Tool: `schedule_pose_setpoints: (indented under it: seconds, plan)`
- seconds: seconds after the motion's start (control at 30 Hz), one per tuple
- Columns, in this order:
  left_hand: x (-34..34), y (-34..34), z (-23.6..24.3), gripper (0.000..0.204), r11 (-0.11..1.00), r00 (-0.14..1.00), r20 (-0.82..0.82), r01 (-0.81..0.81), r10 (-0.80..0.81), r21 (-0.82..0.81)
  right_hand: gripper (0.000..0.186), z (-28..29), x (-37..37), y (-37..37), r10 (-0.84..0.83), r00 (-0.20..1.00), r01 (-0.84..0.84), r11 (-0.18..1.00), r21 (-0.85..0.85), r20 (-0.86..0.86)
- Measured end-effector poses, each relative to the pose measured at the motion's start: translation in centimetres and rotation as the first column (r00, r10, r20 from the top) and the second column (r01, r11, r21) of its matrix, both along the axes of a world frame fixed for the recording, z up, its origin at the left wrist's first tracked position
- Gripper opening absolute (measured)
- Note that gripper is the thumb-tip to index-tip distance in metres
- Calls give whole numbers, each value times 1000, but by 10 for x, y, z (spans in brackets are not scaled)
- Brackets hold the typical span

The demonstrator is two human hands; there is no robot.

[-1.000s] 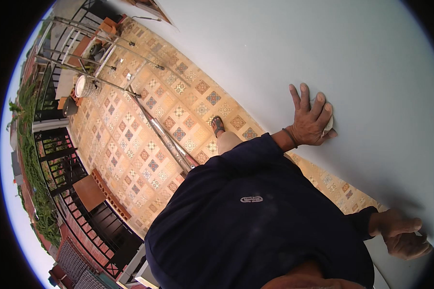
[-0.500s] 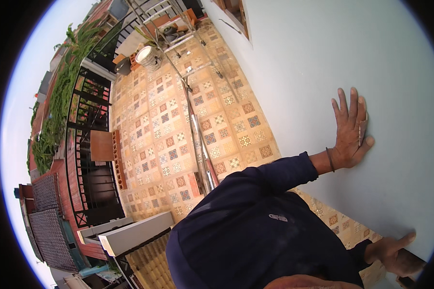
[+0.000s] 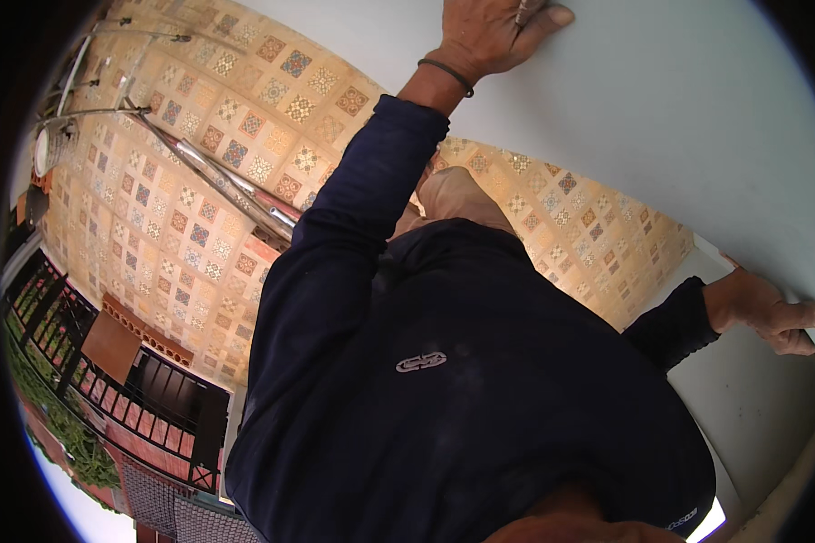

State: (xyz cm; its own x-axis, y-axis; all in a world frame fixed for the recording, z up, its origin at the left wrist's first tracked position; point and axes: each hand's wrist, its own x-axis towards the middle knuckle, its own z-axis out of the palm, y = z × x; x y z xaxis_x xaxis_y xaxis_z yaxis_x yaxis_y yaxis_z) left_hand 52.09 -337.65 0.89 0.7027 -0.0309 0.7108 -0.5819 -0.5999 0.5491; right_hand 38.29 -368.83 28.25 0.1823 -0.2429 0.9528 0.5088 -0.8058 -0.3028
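My left hand (image 3: 491,34) rests against the pale, smooth wall (image 3: 625,118), its thumb stretched out. The upper picture edge cuts off most of its fingers. Around that wrist sits a dark band (image 3: 446,76). Lower down and to the right, my right hand (image 3: 767,312) is at the same wall, with the thumb pointing right and the fingers curled. What those fingers hold, if anything, is hidden behind the hand. Both arms wear dark navy sleeves.
Patterned tiles cover the floor (image 3: 167,244). Metal pipes (image 3: 213,172) lie to my left. A metal scaffold frame (image 3: 109,112) and a white bucket (image 3: 54,149) stand at the far left. A black railing (image 3: 154,418) edges the terrace, with a brown board (image 3: 110,347) and hollow bricks (image 3: 154,335) beside it.
My view has swung down and toward the right, so the floor and body sit differently. The left hand now shows at the upper edge; the right hand appears higher in the picture.
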Motion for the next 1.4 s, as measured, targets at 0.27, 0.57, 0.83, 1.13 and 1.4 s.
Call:
schedule_pose_setpoints:
  seconds: [0.27,0.57,0.83,1.13,1.4]
  plan:
    - [16,28,1,94,988,998,1,-67,68,-139,43,3,10,10,-63,992,61,998,25,110]
    - [28,28,-17,93,993,997,58,-51,57,-109,44,0,11,14,-44,992,38,998,48,116]
    - [16,31,-2,95,987,998,-53,-36,28,-154,41,-1,10,14,-52,995,42,992,118,86]
    - [-10,-25,13,94,782,985,-168,-85,-26,-618,39,-12,12,-10,103,985,-121,984,129,140]
    - [-87,-157,5,82,704,971,-180,-240,160,-668,86,-53,76,-58,168,805,266,755,-600,569]
